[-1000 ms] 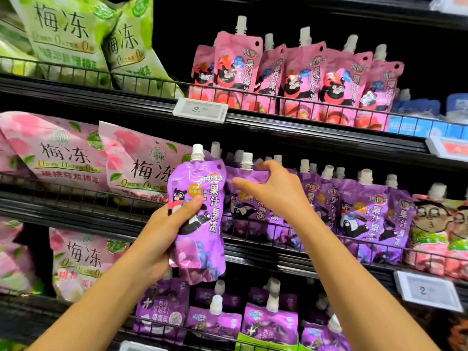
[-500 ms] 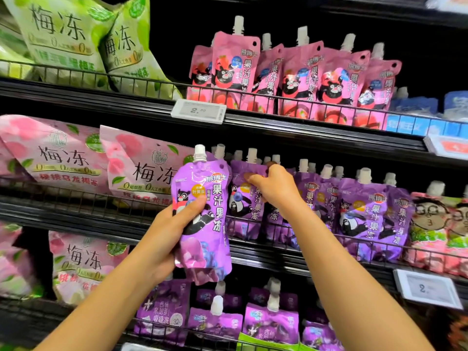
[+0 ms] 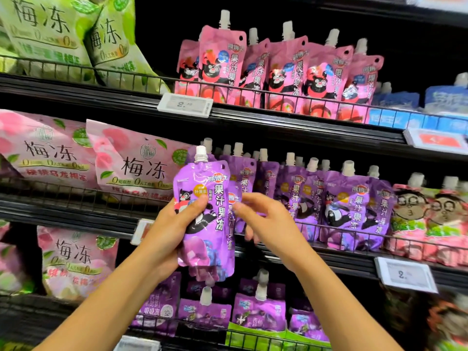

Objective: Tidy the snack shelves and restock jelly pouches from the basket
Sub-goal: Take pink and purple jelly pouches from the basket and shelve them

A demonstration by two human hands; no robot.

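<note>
My left hand (image 3: 164, 231) grips a purple jelly pouch (image 3: 207, 198) with a white spout, upright in front of the middle shelf, thumb across its front. A second purple pouch edge shows just behind it. My right hand (image 3: 268, 224) hovers at the pouch's right edge with loosely curled fingers; I cannot tell whether they touch it. Behind, a row of matching purple pouches (image 3: 354, 203) stands behind the middle shelf's wire rail (image 3: 329, 252).
Pink spouted pouches (image 3: 278, 72) fill the shelf above, over a price tag (image 3: 184, 105). Large pink bags (image 3: 136, 171) lie left of the purple row, green bags (image 3: 50, 34) above them. Cartoon-face pouches (image 3: 417, 219) stand at right. More purple pouches (image 3: 258, 312) sit on the lower shelf.
My right hand has pulled back out of the shelf's purple row and come down beside the held pouch. My left hand has shifted the pouch slightly right.
</note>
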